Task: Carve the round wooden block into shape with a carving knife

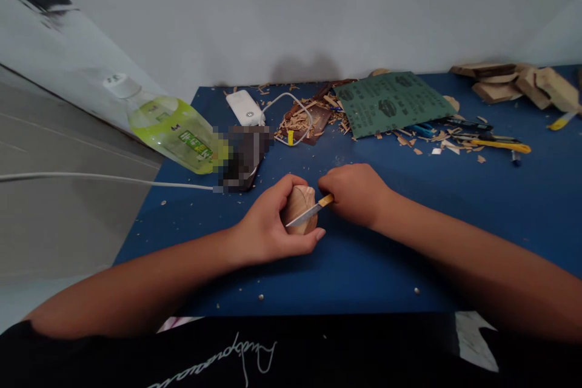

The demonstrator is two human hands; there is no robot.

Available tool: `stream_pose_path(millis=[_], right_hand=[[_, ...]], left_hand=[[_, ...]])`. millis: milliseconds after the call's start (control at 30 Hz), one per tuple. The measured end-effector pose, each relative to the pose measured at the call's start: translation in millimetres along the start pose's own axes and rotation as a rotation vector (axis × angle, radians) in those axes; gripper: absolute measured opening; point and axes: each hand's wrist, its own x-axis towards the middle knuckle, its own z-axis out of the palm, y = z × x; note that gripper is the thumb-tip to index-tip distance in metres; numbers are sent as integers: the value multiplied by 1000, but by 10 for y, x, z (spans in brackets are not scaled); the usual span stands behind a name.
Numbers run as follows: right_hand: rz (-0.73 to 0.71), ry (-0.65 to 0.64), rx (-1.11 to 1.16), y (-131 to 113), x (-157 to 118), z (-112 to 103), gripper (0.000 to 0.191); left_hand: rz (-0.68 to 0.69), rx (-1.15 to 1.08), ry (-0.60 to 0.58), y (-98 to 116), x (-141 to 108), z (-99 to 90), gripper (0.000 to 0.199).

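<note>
"What's closest to us?"

"Our left hand (268, 218) is curled around a rounded wooden block (301, 200), its fingers wrapped and pressing in, not spread. Our right hand (354, 194) is closed tight on the handle of a carving knife (313, 210), with the blade lying across the block."

"How far along is the wood?"

"The faces we can see are smooth and curved, with no square corner showing. We can't judge the hidden side, or how much cutting remains."

"And around the block?"

"It's held just above the blue table (364, 273), which is dotted with chips. Beyond the block lie wood shavings (300, 124) and green sandpaper (391, 103). Farther to its right sit wood offcuts (522, 85), and to its left a plastic drink bottle (175, 133)."
</note>
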Motion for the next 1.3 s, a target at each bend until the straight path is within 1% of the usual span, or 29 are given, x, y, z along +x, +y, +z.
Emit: stream_pose_path(millis=[133,233,300,367,400,467,533,633,700,833,867,1033,1067,1133,1200,1300], right_hand=[[92,54,-62,120,66,17,24],[150,80,-87,258,137,40,27],[237,77,-88,372,180,44,28],[363,66,-86,482,210,37,26],[396,77,-85,524,218,33,25],[398,115,-70,565,222,32,25],[349,136,-23,553,216,52,26],[275,138,111,502,201,116,22],[235,152,252,489,190,170,18],[145,211,558,490,176,255,17],[129,209,628,484,176,265,18],[124,38,960,406,182,252,23],[112,37,1004,393,182,247,22],[75,79,1075,378,179,247,20],[52,96,1167,379,172,260,24],[86,43,1383,398,162,289,34]], left_hand=[[-48,-14,-5,25,31,-46,57],[-62,-55,-17,28,36,-57,55],[-47,-87,-43,24,11,-47,57],[-35,-133,-72,6,-21,-34,60],[-38,-161,-79,-13,-31,-30,61],[-52,-210,-59,-73,-28,-29,62],[-47,-252,-30,-154,5,-39,61],[-7,-307,-50,-273,77,-66,59],[5,-327,-61,-330,119,-83,56],[3,-359,-67,-383,164,-99,55],[0,-362,-73,-388,168,-100,55],[-16,-355,-92,-392,170,-110,55],[-17,-353,-93,-390,169,-111,55],[-15,-356,-92,-387,170,-114,54],[-8,-367,-90,-388,173,-114,54],[3,-375,-83,-389,180,-114,54]])
